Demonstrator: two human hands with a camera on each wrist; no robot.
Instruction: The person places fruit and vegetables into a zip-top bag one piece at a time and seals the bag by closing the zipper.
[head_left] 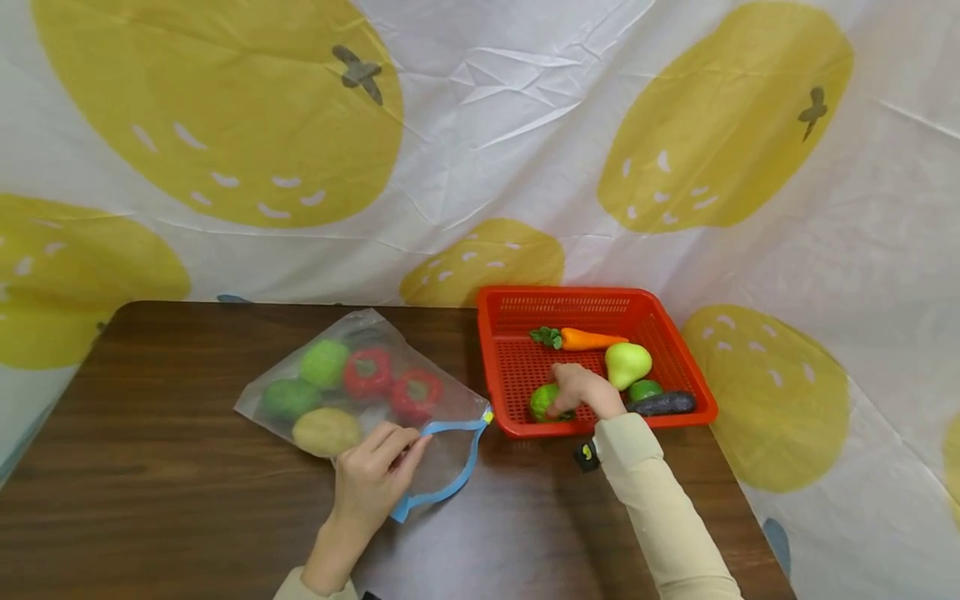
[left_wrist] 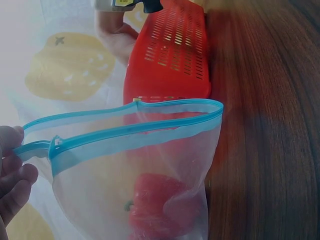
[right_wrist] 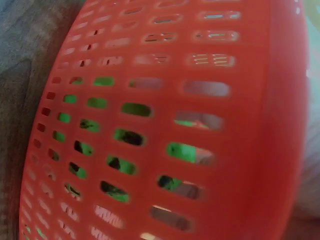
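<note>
A clear zip bag [head_left: 382, 342] with a blue zip edge [left_wrist: 135, 132] lies on the table, its mouth spread apart. My left hand [head_left: 375, 475] pinches that edge at one corner. Inside the bag are two red bell peppers [head_left: 415, 395], a light green round piece [head_left: 325, 364], a darker green one [head_left: 289, 399] and a yellow oval one [head_left: 327, 432]. My right hand [head_left: 585, 389] reaches into the red basket [head_left: 678, 350], fingers and thumb around a bumpy green vegetable [head_left: 542, 403]. Through the basket slots in the right wrist view, green and dark patches of the vegetable [right_wrist: 182, 152] show.
The basket also holds a carrot [head_left: 592, 339], a green pear [head_left: 628, 365], a small green piece [head_left: 645, 389] and a dark eggplant-like piece [head_left: 667, 404]. The basket stands at the right of the brown table [head_left: 150, 467]. A fruit-print cloth [head_left: 480, 150] hangs behind.
</note>
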